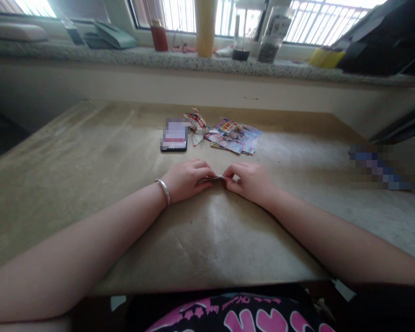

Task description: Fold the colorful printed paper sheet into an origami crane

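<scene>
A narrow folded paper strip [210, 178], printed along its edge, sits at the middle of the worktop [90, 184], pinched from both ends between the person's hands. The left hand [185, 180] curls over one end, its fingers [203, 168] closed on the paper, and a silver bangle [163, 191] sits at that wrist. The right hand [249, 182] comes in from the other side, its fingers [233, 170] bent and gripping the opposite end. Both hands are nearly closed, with only a short stretch of the strip showing between them, and they rest just above the worktop. The work in hand is close folding, done at the fingertips.

At about 12 o'clock from the hands lies a crumpled, folded paper shape [196, 127]. Beside it, at 11 o'clock, is a black phone [174, 146], its screen blurred. At 1 o'clock there's a loose heap of glossy printed paper [233, 136]. Further out at 3 o'clock is a blurred blue object [380, 167]. Along the stone windowsill [159, 57] at 12 o'clock stand a yellow tube [205, 27] and a glass jar [273, 34].
</scene>
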The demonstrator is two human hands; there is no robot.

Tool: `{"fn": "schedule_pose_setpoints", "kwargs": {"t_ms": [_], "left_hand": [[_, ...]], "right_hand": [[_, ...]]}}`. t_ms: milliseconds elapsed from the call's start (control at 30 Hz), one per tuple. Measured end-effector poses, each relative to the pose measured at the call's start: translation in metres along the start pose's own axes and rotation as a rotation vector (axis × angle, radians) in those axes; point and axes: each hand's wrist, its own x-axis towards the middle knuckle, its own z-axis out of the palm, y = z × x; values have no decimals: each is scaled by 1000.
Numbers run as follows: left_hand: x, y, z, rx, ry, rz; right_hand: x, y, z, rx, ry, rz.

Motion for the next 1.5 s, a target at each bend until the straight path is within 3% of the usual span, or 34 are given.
{"fn": "schedule_pose_setpoints", "kwargs": {"t_ms": [267, 633, 833, 933, 1300, 1500], "left_hand": [[0, 4, -4, -197, 217, -184], [2, 7, -4, -205, 310, -113], [3, 7, -5, -259, 332, -107], [2, 5, -7, -295, 347, -147], [1, 6, -9, -397, 343, -229], [3, 8, -8, -312, 373, -225]], "right_hand": [[0, 0, 2, 204, -19, 80], [5, -9, -1, 266, -79, 63], [22, -12, -5, 301, -203, 53], [30, -16, -2, 352, -259, 131], [29, -17, 18, 333, -107, -19], [29, -15, 17, 394, -126, -42]]}}
